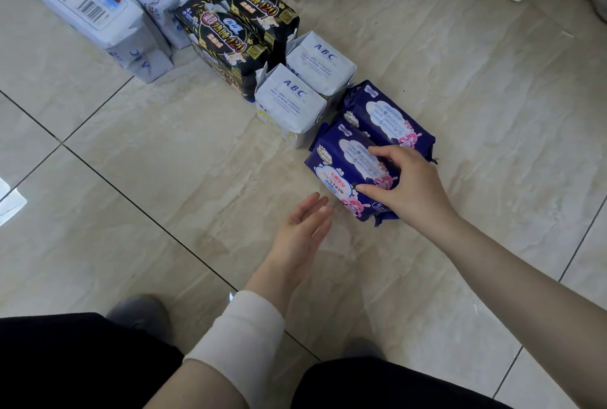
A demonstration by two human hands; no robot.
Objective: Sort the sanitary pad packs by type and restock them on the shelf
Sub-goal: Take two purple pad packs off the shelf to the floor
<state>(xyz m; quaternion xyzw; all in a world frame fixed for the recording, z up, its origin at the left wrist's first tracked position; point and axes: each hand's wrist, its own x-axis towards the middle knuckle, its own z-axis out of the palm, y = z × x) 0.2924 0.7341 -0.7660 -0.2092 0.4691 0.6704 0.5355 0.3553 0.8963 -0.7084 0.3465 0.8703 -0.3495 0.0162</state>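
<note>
Beige floor tiles (pixel 164 162) fill the view, and the packs are laid out on them in groups by type; no shelf is seen. Largest are the big white packs (pixel 88 11) at the upper left, stacked and leaning. Beside them 2 black packs (pixel 226 43) are set side by side, then 2 small white ABC packs (pixel 292 103), also paired and touching. Nearest are 2 dark blue packs: the far blue pack (pixel 387 116) lies on the tile, and the near blue pack (pixel 341 162) is set against it. The near blue pack is grasped from above by the right hand (pixel 410 185), thumb on the near face and fingers curled over the top. The left hand (pixel 305 228) is held released, fingers straight, just beside the pack's near corner and touching nothing.

The step in hand is judged to be the squaring of this pack with its twin. It is best done with the pack lowered flat and its edges lined up with the far one, while the soft wrapper is steadied by the left palm so that it is neither crumpled nor slid on the smooth tile.
</note>
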